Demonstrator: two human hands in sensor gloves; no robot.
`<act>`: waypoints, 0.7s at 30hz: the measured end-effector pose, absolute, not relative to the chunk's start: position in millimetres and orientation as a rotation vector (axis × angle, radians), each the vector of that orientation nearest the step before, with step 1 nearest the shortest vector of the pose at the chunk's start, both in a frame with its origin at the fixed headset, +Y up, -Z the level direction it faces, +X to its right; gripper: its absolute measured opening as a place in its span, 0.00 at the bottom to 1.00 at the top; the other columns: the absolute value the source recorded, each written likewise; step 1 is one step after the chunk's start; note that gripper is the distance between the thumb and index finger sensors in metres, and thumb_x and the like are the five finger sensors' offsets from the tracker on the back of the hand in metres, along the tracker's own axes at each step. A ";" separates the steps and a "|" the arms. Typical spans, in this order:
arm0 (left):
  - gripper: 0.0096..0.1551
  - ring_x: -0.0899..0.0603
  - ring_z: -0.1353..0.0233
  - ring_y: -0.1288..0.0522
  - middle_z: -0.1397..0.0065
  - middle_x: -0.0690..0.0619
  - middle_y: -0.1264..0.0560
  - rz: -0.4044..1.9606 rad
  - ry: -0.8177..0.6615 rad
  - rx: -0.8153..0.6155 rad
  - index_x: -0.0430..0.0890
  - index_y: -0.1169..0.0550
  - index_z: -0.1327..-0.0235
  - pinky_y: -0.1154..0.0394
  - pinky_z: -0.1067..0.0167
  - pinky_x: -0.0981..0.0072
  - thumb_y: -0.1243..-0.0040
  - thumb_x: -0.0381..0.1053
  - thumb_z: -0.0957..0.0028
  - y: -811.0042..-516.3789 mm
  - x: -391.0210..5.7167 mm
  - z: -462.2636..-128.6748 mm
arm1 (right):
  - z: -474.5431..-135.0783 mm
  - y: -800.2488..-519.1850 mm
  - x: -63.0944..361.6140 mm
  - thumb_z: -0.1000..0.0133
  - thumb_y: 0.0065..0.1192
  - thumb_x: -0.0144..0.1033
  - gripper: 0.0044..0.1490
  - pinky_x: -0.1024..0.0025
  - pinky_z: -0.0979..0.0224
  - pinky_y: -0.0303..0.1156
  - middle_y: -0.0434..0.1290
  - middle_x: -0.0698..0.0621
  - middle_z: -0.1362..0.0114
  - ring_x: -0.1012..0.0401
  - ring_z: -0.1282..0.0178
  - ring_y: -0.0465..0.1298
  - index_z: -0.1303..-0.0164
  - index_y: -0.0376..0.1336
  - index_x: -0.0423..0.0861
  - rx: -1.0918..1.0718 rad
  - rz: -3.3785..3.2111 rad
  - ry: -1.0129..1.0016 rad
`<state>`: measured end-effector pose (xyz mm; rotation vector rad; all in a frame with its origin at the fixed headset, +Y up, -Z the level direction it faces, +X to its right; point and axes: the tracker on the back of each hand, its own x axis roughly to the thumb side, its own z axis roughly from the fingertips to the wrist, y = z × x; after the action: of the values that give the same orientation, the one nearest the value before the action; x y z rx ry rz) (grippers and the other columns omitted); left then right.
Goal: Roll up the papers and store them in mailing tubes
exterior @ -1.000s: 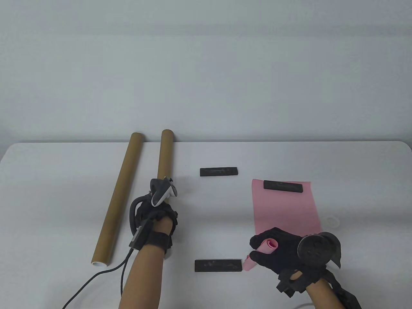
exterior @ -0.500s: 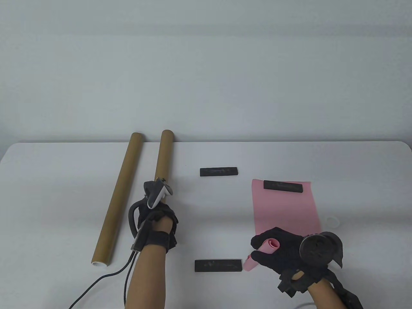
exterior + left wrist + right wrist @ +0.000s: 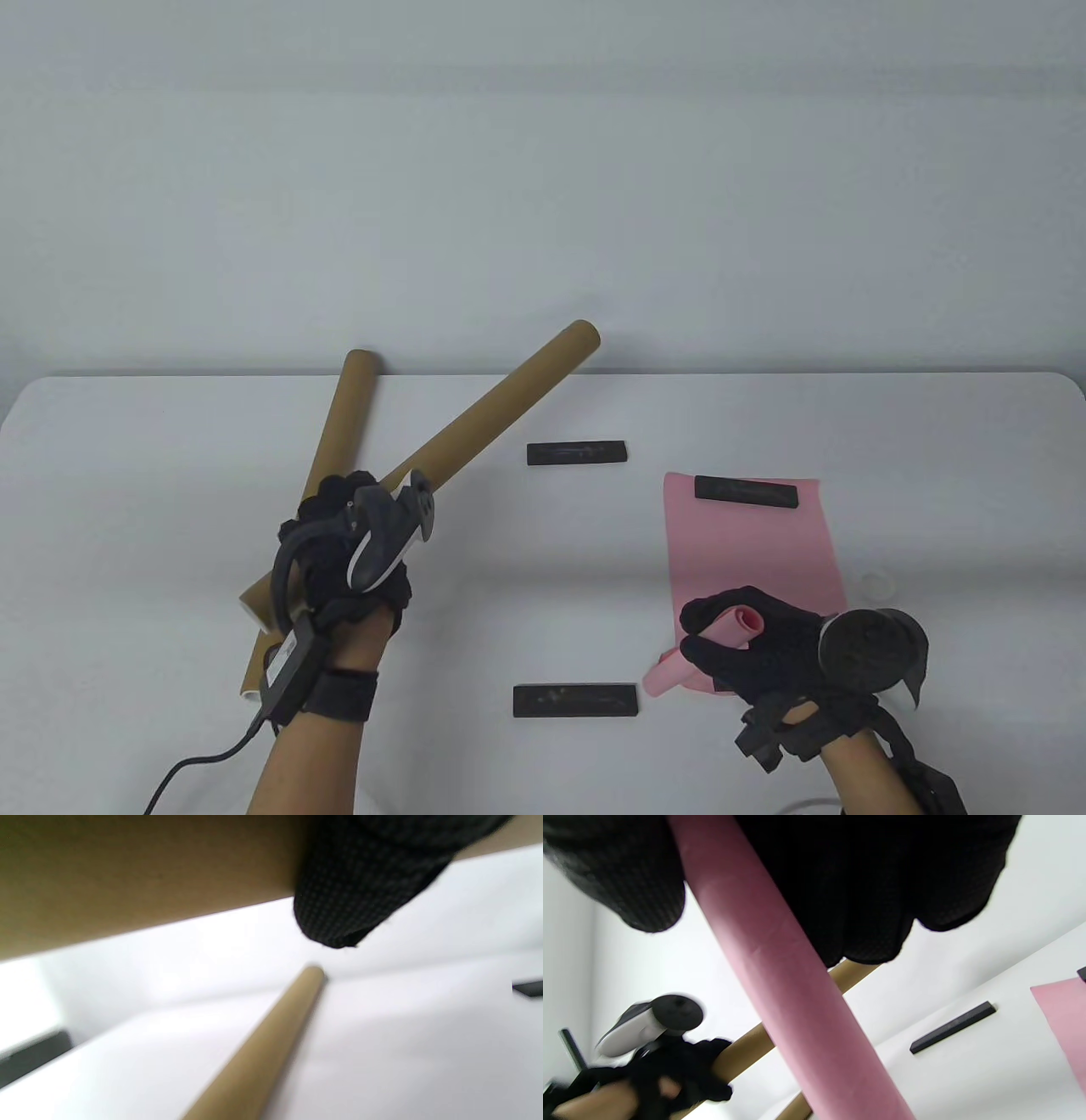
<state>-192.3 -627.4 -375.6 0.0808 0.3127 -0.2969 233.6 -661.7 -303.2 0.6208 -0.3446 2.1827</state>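
My left hand [image 3: 348,543] grips a brown mailing tube [image 3: 501,399] and holds it off the table, slanting up to the right; it fills the top of the left wrist view [image 3: 140,874]. A second tube [image 3: 335,424] lies on the table beneath it and shows in the left wrist view [image 3: 263,1052]. My right hand [image 3: 747,654] grips a rolled pink paper [image 3: 734,628], seen close in the right wrist view [image 3: 785,993]. A flat pink sheet [image 3: 751,543] lies behind the right hand, held by a black weight bar [image 3: 747,491].
Two more black weight bars lie on the table, one at the middle back [image 3: 577,452] and one at the front middle [image 3: 575,701]. A white tube cap [image 3: 874,584] sits right of the sheet. A cable [image 3: 195,764] trails from my left wrist.
My left hand has lifted the right-hand tube off the table and swung it, far end to the right, near end across the other tube. My right hand has shifted slightly right with the roll.
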 end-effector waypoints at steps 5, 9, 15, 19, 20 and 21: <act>0.46 0.46 0.28 0.25 0.27 0.55 0.35 -0.295 0.231 0.362 0.67 0.33 0.32 0.35 0.25 0.29 0.19 0.54 0.64 -624.0 -197.2 -327.9 | -303.4 -649.1 264.7 0.49 0.72 0.62 0.35 0.43 0.41 0.80 0.85 0.45 0.46 0.44 0.44 0.86 0.47 0.78 0.44 0.473 2.098 -0.480; 0.46 0.43 0.23 0.28 0.26 0.58 0.33 -0.214 0.176 0.444 0.72 0.34 0.35 0.39 0.26 0.27 0.20 0.53 0.64 -629.8 -205.1 -310.1 | -305.7 -650.1 301.1 0.48 0.72 0.62 0.35 0.43 0.41 0.80 0.85 0.45 0.45 0.44 0.44 0.85 0.47 0.78 0.44 0.278 1.947 -0.572; 0.45 0.45 0.24 0.28 0.26 0.58 0.33 -0.196 0.097 0.463 0.73 0.34 0.36 0.40 0.26 0.29 0.20 0.53 0.64 -642.0 -218.5 -299.7 | -306.9 -665.9 352.2 0.46 0.71 0.62 0.34 0.44 0.41 0.80 0.84 0.45 0.45 0.45 0.44 0.85 0.46 0.77 0.44 -0.016 1.721 -0.656; 0.45 0.45 0.24 0.28 0.25 0.58 0.33 -0.145 0.059 0.438 0.73 0.34 0.36 0.40 0.26 0.28 0.21 0.53 0.64 -647.6 -222.5 -299.0 | -310.8 -677.7 355.8 0.44 0.69 0.63 0.35 0.44 0.39 0.80 0.83 0.46 0.42 0.45 0.41 0.84 0.43 0.76 0.45 -0.009 1.553 -0.596; 0.45 0.45 0.24 0.28 0.26 0.58 0.33 -0.141 0.057 0.435 0.73 0.34 0.36 0.40 0.26 0.28 0.21 0.53 0.64 -648.0 -222.5 -299.3 | -311.9 -679.0 355.0 0.44 0.69 0.63 0.35 0.44 0.39 0.80 0.83 0.47 0.42 0.46 0.41 0.84 0.43 0.76 0.45 -0.001 1.528 -0.577; 0.45 0.45 0.24 0.28 0.25 0.58 0.33 -0.135 0.054 0.433 0.73 0.35 0.36 0.40 0.26 0.28 0.21 0.53 0.64 -648.3 -222.1 -299.3 | -312.3 -679.9 354.0 0.44 0.69 0.63 0.34 0.45 0.39 0.80 0.83 0.47 0.43 0.46 0.41 0.84 0.43 0.76 0.45 -0.006 1.511 -0.563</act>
<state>-222.1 -648.3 -299.3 0.4328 0.0538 -0.1348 354.0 -679.9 -312.3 -0.0061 -0.5626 1.5113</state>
